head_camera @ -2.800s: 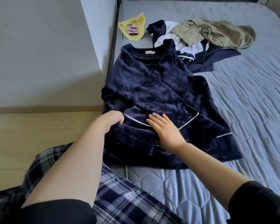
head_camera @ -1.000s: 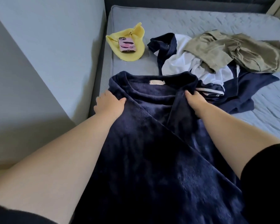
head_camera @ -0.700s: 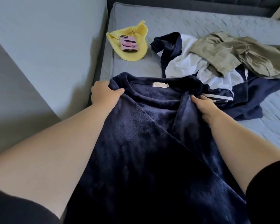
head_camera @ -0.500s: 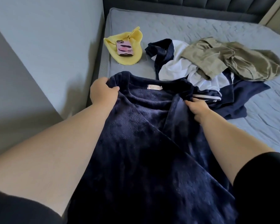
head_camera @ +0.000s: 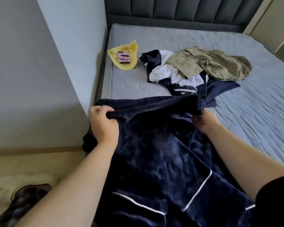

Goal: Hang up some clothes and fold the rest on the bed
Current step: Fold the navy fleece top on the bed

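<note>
Head view: dark navy plush fleece top with white piping (head_camera: 154, 161) drapes over near edge of grey quilted mattress (head_camera: 252, 115), collar end raised. Left hand (head_camera: 103, 123) grips one shoulder, fingers curled round the fabric; right hand (head_camera: 205, 120) grips the other. Likely soft, thick, floppy and fairly weighty; shoulder corners suit the hold. Farther up mattress: crumpled pile of olive, white and navy clothes (head_camera: 203, 68).

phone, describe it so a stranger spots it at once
Look at the grey mattress, along its wall-side edge. A yellow cloth lies there with the phone on top. It is the only pink, flat rectangle beside the heaped clothes.
</note>
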`<move>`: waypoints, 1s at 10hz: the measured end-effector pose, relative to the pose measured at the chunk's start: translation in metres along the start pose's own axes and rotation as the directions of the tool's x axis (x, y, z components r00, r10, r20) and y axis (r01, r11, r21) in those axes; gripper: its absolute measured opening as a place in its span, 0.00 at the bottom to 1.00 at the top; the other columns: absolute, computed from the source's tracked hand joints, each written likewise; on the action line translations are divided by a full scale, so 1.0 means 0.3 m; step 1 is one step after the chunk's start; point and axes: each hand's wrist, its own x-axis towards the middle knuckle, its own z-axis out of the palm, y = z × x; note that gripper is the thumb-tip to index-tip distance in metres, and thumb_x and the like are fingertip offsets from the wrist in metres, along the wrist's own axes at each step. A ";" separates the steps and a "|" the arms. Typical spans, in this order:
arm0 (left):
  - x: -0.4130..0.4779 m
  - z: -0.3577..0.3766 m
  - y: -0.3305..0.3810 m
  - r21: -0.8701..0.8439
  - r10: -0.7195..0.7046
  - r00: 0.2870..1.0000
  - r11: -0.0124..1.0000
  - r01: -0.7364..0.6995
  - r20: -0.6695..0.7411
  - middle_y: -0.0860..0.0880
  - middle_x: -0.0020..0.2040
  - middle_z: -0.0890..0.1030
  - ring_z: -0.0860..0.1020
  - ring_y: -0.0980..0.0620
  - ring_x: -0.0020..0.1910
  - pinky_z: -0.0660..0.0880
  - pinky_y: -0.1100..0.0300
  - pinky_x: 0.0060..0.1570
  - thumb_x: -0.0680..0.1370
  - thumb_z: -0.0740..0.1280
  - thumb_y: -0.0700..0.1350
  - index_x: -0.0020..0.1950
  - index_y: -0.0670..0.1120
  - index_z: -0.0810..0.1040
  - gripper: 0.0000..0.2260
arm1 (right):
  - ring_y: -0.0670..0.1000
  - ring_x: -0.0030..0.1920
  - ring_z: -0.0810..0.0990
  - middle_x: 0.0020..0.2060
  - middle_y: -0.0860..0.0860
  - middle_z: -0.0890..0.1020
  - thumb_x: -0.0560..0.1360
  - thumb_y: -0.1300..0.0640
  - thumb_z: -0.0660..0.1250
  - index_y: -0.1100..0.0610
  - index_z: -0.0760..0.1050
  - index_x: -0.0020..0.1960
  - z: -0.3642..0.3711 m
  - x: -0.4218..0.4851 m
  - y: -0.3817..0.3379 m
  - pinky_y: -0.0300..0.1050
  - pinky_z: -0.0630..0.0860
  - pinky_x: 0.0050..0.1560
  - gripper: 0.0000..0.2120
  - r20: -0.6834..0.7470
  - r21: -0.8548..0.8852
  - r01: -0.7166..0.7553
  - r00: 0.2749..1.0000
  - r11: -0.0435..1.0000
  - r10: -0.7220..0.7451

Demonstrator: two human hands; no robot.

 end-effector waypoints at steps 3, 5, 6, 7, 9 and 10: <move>-0.220 -0.207 -0.063 -0.092 -0.558 0.737 0.770 0.631 0.381 0.45 0.48 0.79 0.78 0.48 0.40 0.79 0.49 0.48 0.73 0.52 0.28 0.43 0.47 0.80 0.20 | 0.55 0.40 0.76 0.37 0.56 0.77 0.77 0.56 0.58 0.58 0.71 0.41 -0.168 -0.243 0.074 0.50 0.76 0.48 0.09 0.188 0.142 -0.244 0.958 0.959 0.216; -0.223 -0.262 -0.108 -0.246 -0.562 0.504 0.472 0.846 0.656 0.41 0.64 0.75 0.81 0.45 0.50 0.77 0.53 0.47 0.81 0.61 0.48 0.71 0.43 0.65 0.20 | 0.52 0.37 0.83 0.36 0.54 0.84 0.79 0.54 0.62 0.58 0.77 0.51 -0.164 -0.310 0.146 0.44 0.80 0.36 0.08 0.283 0.030 -0.319 0.912 0.947 0.298; -0.229 -0.234 -0.102 -0.246 -0.553 0.501 0.471 0.847 0.665 0.45 0.64 0.76 0.81 0.48 0.50 0.78 0.57 0.42 0.78 0.67 0.52 0.72 0.45 0.66 0.25 | 0.52 0.39 0.82 0.40 0.55 0.83 0.79 0.59 0.62 0.61 0.76 0.53 -0.167 -0.312 0.157 0.45 0.80 0.37 0.08 0.304 0.025 -0.254 0.923 0.967 0.235; -0.232 -0.188 -0.073 -0.229 -0.594 0.552 0.532 0.815 0.586 0.48 0.48 0.80 0.79 0.54 0.37 0.75 0.62 0.32 0.76 0.70 0.49 0.62 0.45 0.74 0.17 | 0.52 0.37 0.83 0.39 0.55 0.84 0.79 0.62 0.62 0.62 0.77 0.49 -0.166 -0.312 0.135 0.44 0.81 0.35 0.06 0.312 0.076 -0.140 0.944 0.987 0.110; -0.186 -0.237 -0.110 -0.416 -0.686 0.395 0.146 0.898 0.611 0.51 0.24 0.69 0.68 0.56 0.20 0.69 0.66 0.22 0.77 0.68 0.39 0.40 0.43 0.73 0.06 | 0.50 0.28 0.79 0.32 0.54 0.81 0.79 0.59 0.62 0.61 0.76 0.48 -0.200 -0.304 0.118 0.41 0.76 0.27 0.06 0.197 -0.022 -0.056 0.979 0.998 0.059; -0.223 -0.230 -0.096 -0.127 -0.770 0.344 0.330 0.936 0.537 0.48 0.29 0.70 0.69 0.53 0.25 0.69 0.62 0.23 0.77 0.66 0.39 0.42 0.41 0.73 0.05 | 0.55 0.36 0.78 0.36 0.58 0.80 0.77 0.56 0.67 0.67 0.77 0.52 -0.232 -0.309 0.206 0.43 0.73 0.37 0.13 0.013 -0.592 0.068 0.997 0.803 -0.075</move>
